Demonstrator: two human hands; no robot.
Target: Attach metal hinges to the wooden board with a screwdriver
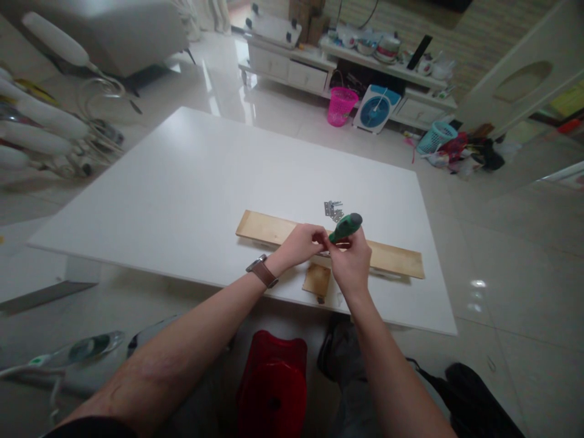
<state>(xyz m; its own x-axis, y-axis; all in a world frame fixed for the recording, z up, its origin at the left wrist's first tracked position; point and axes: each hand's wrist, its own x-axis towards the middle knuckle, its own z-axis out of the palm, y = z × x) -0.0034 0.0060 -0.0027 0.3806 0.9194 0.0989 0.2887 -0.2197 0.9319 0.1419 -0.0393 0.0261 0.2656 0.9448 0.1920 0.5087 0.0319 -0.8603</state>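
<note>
At a white table [182, 176], a person's right hand [353, 258] grips a green screwdriver [347, 226] just right of the frame's centre, over a long wooden board [396, 258]. The left hand [301, 242] meets it at the tool's lower end, fingers curled; whether they pinch anything, one cannot tell. Metal hinges [328, 208] lie above the board in the frame, a small wooden block [317, 280] below.

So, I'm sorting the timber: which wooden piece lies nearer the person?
The small squarish piece; the long narrow board lies beyond it, farther away.
</note>
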